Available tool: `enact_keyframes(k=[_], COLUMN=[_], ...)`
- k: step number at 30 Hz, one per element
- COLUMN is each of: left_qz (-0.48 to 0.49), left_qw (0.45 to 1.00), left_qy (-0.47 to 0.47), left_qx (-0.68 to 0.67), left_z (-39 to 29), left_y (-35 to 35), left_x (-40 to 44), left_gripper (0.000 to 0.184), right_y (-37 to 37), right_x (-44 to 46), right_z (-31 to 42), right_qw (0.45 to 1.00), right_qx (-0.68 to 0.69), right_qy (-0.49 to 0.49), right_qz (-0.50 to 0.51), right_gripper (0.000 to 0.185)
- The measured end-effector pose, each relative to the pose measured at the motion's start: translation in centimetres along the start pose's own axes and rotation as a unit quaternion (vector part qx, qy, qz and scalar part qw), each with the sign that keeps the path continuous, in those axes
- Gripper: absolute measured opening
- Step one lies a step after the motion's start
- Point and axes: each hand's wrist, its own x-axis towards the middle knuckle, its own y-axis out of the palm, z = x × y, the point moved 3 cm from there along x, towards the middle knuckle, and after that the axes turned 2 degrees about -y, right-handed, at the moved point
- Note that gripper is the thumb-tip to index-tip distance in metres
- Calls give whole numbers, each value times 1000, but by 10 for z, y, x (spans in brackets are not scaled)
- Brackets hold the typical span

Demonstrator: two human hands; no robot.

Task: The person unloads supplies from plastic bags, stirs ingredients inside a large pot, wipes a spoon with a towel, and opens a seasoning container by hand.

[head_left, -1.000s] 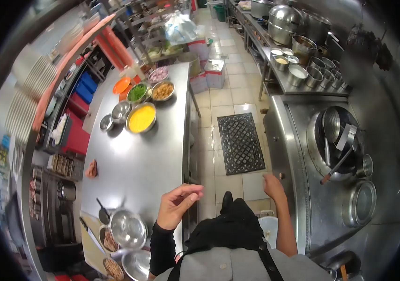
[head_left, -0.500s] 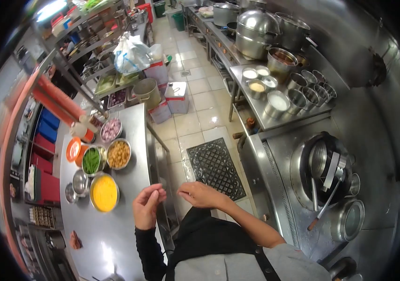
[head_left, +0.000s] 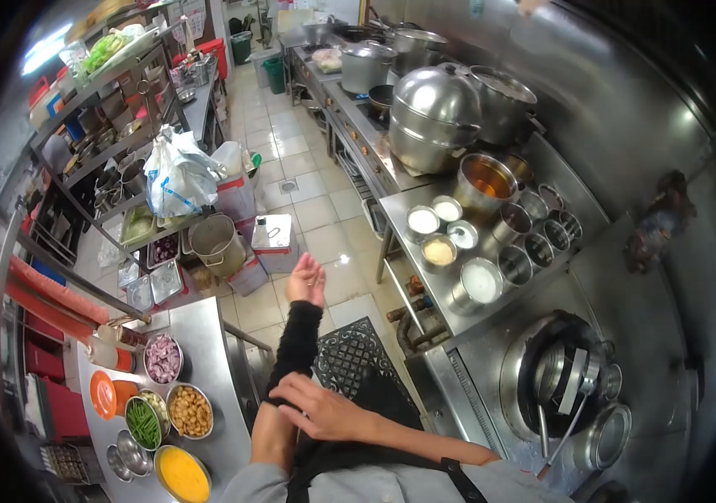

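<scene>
My left hand (head_left: 306,281) is stretched forward over the floor tiles, its fingers partly curled and nothing seen in them. A black sleeve (head_left: 295,339) covers that forearm. Across it reaches my right hand (head_left: 324,408), its fingertips on the sleeve's lower edge near the elbow. Below and beyond the hands lies a black patterned mat (head_left: 358,348). To the left, a steel table (head_left: 215,369) carries bowls of chopped pink pieces (head_left: 163,358), green vegetables (head_left: 143,422), brown chunks (head_left: 189,411) and yellow liquid (head_left: 182,474).
On the right are a wok (head_left: 517,377) with a ladle and spatula, and a counter with seasoning containers (head_left: 480,282) and a pot of brown liquid (head_left: 490,186). Ahead stand boxes (head_left: 272,232), a tall pot (head_left: 216,244) and a large steamer (head_left: 433,117).
The view has swung upward and toward the aisle. My left arm has stretched forward. My right hand has moved from the right side across to the left sleeve.
</scene>
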Motion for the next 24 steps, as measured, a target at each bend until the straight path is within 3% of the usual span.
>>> enact_keyframes(k=[4, 7, 9, 15, 16, 19, 20, 21, 23, 24], left_qz=[-76, -100, -147, -252, -258, -257, -254, -221, -169, -142], left_qw=[996, 990, 980, 942, 936, 921, 925, 918, 894, 834], left_qy=[-54, -77, -85, -56, -56, -79, -74, -85, -111, -62], left_qx=[-14, 60, 107, 215, 232, 283, 272, 317, 399, 530], left_z=[45, 69, 80, 80, 85, 84, 89, 95, 98, 94], left_y=[10, -11, -37, -83, -99, -113, -126, -136, -162, -165], left_x=[85, 141, 178, 215, 229, 242, 253, 269, 287, 287], left_gripper=[70, 71, 65, 41, 37, 34, 24, 21, 17, 19], right_y=[-38, -73, -87, -94, -97, -113, -108, -104, -106, -113], right_x=[33, 59, 75, 108, 115, 136, 136, 131, 132, 138], right_z=[-68, -99, -116, -188, -195, -215, -235, -260, -270, -256], right_qw=[996, 993, 993, 977, 983, 973, 957, 909, 789, 783], right_qx=[-90, -116, -115, -174, -182, 32, 99, 217, 437, 453], right_qy=[22, 25, 40, 86, 35, 222, 253, 353, 431, 424], right_qz=[5, 5, -5, 92, 17, -49, -100, -42, -35, -39], right_gripper=[29, 27, 23, 12, 9, 11, 11, 9, 8, 8])
